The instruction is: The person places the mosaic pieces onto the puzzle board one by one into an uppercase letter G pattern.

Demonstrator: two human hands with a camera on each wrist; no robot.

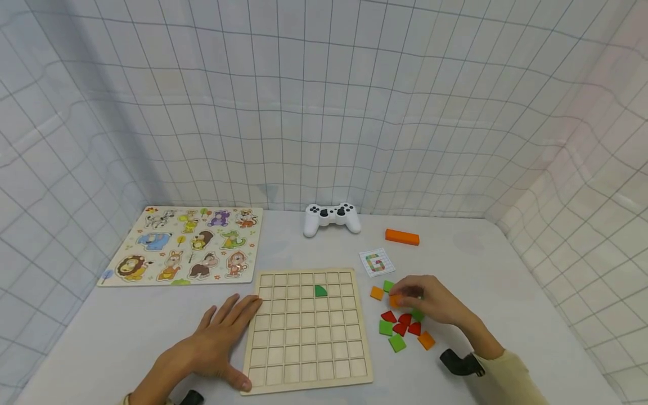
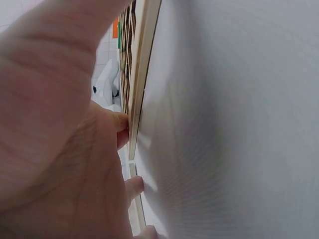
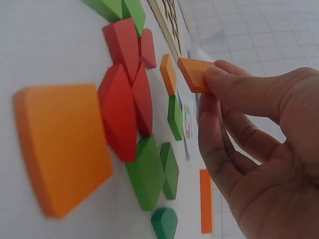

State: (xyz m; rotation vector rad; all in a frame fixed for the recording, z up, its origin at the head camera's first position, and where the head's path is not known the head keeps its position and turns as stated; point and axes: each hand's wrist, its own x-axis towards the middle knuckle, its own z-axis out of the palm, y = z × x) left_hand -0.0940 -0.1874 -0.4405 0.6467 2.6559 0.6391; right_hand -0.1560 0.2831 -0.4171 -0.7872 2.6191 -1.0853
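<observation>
My right hand pinches an orange square tile between thumb and fingers, raised over a cluster of loose pieces. Around it lie red petal-shaped pieces, green squares, another orange tile and a third orange tile. A dark green rounded piece shows only in the right wrist view. Fingers spread, my left hand rests along the left edge of a wooden grid board, its thumb at the near corner. One dark green quarter-round piece sits in an upper cell of the board.
A small pattern card lies beyond the loose pieces. Farther back are a white game controller and an orange bar. At the back left lies an animal picture puzzle. Grid-patterned cloth walls enclose the table.
</observation>
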